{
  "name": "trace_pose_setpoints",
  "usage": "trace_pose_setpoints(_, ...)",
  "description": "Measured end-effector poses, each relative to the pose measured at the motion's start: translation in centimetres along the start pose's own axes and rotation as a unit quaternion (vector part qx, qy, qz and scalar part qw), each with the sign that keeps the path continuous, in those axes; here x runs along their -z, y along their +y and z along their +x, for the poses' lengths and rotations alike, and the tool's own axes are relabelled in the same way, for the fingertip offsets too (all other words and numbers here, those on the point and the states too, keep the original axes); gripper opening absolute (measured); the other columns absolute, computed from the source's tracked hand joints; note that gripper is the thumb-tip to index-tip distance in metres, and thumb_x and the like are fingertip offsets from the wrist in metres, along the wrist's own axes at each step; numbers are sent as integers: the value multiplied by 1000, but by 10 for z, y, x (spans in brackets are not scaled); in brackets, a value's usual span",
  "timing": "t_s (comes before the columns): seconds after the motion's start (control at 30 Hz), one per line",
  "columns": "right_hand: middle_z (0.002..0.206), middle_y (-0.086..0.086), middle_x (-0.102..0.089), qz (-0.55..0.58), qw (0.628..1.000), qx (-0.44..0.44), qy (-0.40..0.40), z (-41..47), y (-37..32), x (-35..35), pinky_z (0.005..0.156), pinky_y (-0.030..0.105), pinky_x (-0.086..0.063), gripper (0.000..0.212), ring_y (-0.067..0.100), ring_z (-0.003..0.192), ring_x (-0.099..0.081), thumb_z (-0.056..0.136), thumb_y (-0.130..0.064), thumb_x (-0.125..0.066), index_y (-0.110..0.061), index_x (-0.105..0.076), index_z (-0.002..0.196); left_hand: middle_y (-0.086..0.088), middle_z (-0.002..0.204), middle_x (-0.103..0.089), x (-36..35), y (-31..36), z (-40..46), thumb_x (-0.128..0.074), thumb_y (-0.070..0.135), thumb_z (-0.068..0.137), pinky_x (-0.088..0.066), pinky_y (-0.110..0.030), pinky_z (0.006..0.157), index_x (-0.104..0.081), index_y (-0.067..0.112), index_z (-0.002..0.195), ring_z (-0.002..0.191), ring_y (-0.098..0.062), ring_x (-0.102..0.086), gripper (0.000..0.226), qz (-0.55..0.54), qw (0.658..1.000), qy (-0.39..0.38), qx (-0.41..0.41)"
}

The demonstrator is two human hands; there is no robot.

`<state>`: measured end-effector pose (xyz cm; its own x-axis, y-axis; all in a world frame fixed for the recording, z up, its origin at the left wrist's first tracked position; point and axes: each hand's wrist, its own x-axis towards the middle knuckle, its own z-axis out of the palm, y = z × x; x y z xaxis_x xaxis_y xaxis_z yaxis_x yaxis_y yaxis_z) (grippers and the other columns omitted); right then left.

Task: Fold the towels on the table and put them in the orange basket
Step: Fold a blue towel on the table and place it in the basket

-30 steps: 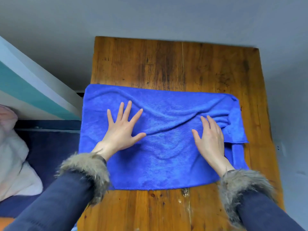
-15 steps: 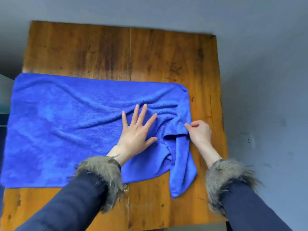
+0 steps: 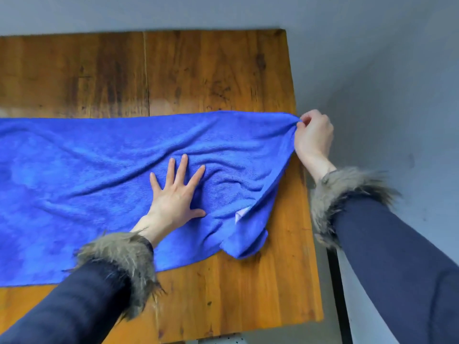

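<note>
- While it fills most of the frame from the upper centre down to the lower right, the wooden table (image 3: 218, 70) carries everything else here, and its right edge runs down the right side of the picture.
- Spread across the middle band and running off the left edge, the blue towel (image 3: 87, 175) lies mostly flat but rumpled, with its near right corner bunched and turned under at centre right; the orange basket is not in view.
- Lower centre, the left hand (image 3: 175, 194) rests palm-down on the towel, fingers straight and spread apart.
- Right of centre, at the table's edge, the right hand (image 3: 313, 135) pinches the towel's far right corner between thumb and curled fingers, lifting it slightly.
- A small pale label (image 3: 240, 214) peeks out near the bunched corner.
- Risks, as I judge them: pulling the pinched corner too hard could drag the cloth from under the flat palm and slide it off the table's right edge; leaving the turned-under corner unsmoothed would likely give a lopsided fold.
</note>
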<state>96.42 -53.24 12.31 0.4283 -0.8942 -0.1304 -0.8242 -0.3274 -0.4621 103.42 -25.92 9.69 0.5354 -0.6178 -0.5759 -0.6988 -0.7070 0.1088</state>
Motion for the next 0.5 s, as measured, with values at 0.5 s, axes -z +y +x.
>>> trace_pose_setpoints(0.5,158,0,10,-201,894,270,-294,-83,51,-15,118,36,-4,86,18,146,6,85,-43,-61,-27,-7,150,5,146,36,-13,30,9,-64,71,63,6,-70,102,23,40,137,140,-25,27,119,4,996,27,-84)
